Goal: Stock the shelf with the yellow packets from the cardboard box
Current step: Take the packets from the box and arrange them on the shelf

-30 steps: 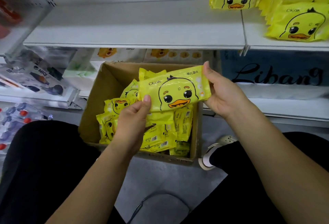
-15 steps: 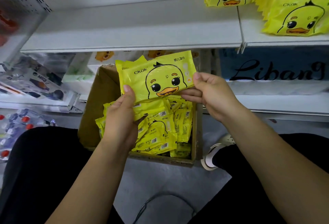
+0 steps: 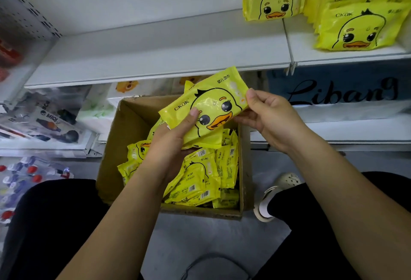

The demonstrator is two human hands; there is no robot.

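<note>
A yellow packet (image 3: 209, 106) with a duck face is held over the open cardboard box (image 3: 131, 124), tilted up to the right. My left hand (image 3: 171, 144) grips its lower left end, thumb on the front. My right hand (image 3: 266, 115) pinches its right end. Several more yellow packets (image 3: 200, 177) lie loose in the box. The white shelf (image 3: 155, 53) above is bare on its left part. Stocked packets (image 3: 275, 2) stand at its right end, and a stack of packets (image 3: 358, 26) lies past the divider.
A lower shelf (image 3: 333, 130) runs behind the box, with a blue "Libang" pack (image 3: 342, 90) on it. Boxed goods (image 3: 44, 122) and bottles (image 3: 24, 175) sit at the left. My knees flank the box, and a pale shoe (image 3: 275, 193) rests to its right.
The packet has moved up and to the right from over the box and now tilts with its right end higher. Both hands have kept hold of it.
</note>
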